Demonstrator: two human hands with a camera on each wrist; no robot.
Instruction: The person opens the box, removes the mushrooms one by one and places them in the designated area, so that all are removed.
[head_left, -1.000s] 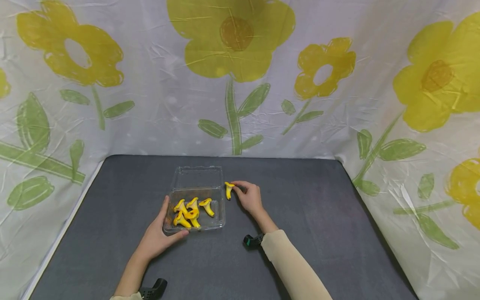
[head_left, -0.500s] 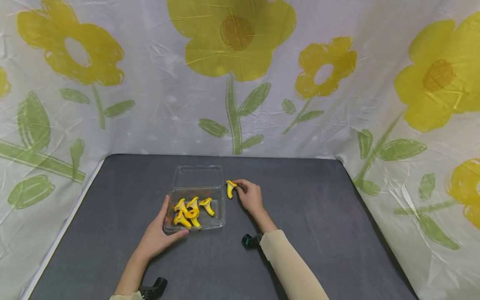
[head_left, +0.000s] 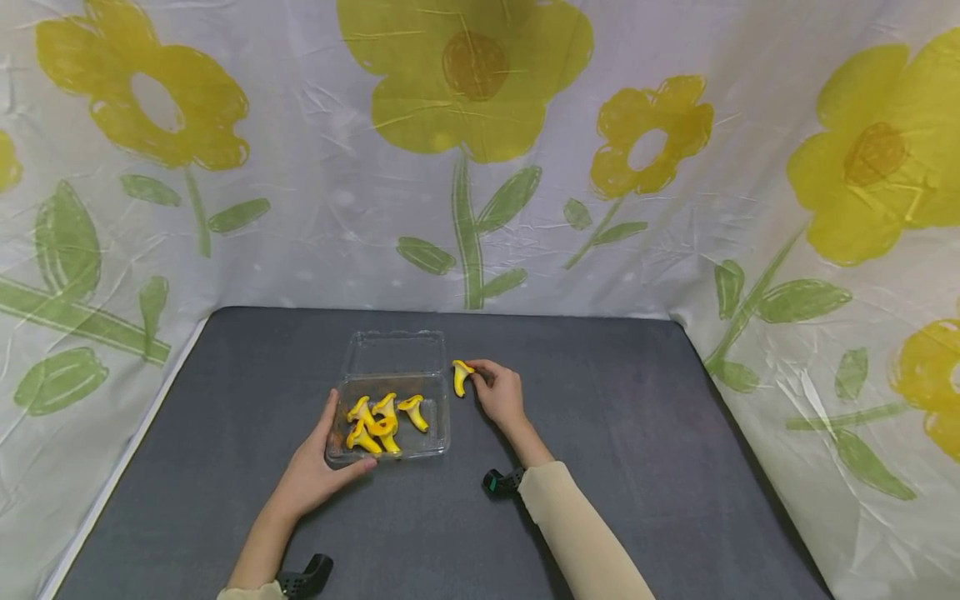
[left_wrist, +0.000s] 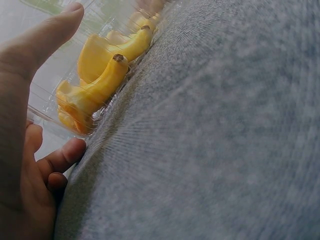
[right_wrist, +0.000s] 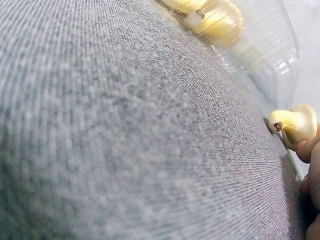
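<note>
A clear plastic clamshell box [head_left: 442,446] lies on the table, its lid [head_left: 395,354] folded back. Several yellow chanterelle mushrooms [head_left: 363,439] sit inside, mostly to the left and middle. My left hand [head_left: 315,467] rests against the box's front left corner, thumb along the front wall and fingers by the left side; both are fairly straight in the head view. In the left wrist view, the thumb [left_wrist: 57,27] lies near the mushrooms behind the plastic. Just right of the box, my right hand [head_left: 501,400] pinches another chanterelle mushroom [head_left: 460,381] by its cap, stem pointing down.
Dark grey cloth covers the table [head_left: 637,467]. A pale curtain [head_left: 300,208] with yellow flowers encloses its back and sides. Black wrist devices are worn on the left wrist [head_left: 307,577] and right wrist [head_left: 501,482].
Over the first half second the right hand and its chanterelle mushroom shifted slightly right; since then they look still. The left hand and the box have stayed in place.
</note>
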